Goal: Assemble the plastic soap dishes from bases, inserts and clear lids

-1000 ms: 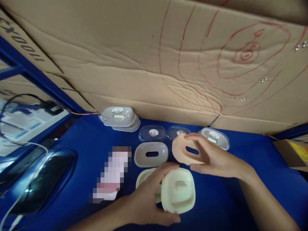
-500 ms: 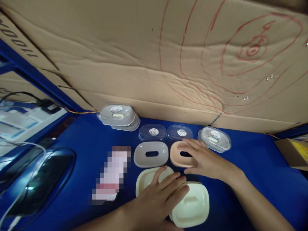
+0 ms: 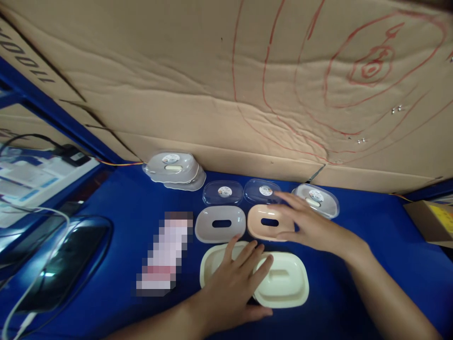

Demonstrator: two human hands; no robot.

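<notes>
Two pale cream oval trays lie side by side near me, a left one (image 3: 212,259) and a right one (image 3: 283,283). Over both, with fingers spread, is my left hand (image 3: 235,288), at the left edge of the right tray. Behind them sit a grey oval piece with a slot (image 3: 207,224) and a peach one (image 3: 258,226). My right hand (image 3: 304,219) has its fingers apart over the right side of the peach piece, gripping nothing visible. Two clear lids with round stickers, a left one (image 3: 212,191) and a right one (image 3: 253,189), lie farther back.
Stacked clear-lidded containers (image 3: 173,172) stand at the back left, more (image 3: 327,203) at the back right. A blurred pinkish item (image 3: 166,250) and a dark glossy device (image 3: 63,269) with cables lie left. A cardboard wall (image 3: 159,113) rises behind; a box (image 3: 428,222) is far right.
The right cream tray has moved away from me, nearly level with the left one. My right hand has shifted slightly right and back, uncovering more of the peach piece.
</notes>
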